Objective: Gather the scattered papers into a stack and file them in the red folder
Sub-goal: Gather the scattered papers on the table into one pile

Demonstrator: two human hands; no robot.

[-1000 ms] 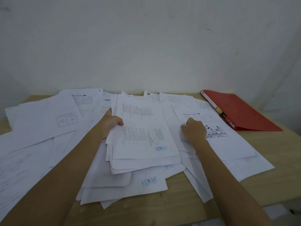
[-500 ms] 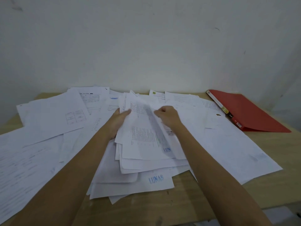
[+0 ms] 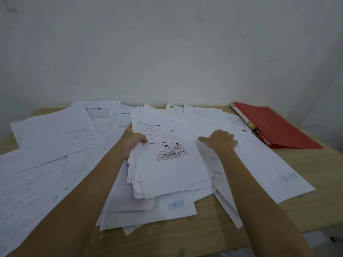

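Left grip (image 3: 132, 143) clamps the stack (image 3: 172, 169) at its left edge, thumb on top; right grip (image 3: 220, 140), blurred, lies spread palm-down on loose sheets (image 3: 259, 164) just beside. Folder (image 3: 278, 125) lies far right on the surface (image 3: 324, 164).

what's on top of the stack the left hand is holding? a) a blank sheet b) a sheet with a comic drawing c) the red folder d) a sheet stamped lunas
b: the top sheet of the stack in the left hand shows black comic panels; the red folder lies apart at the far right.
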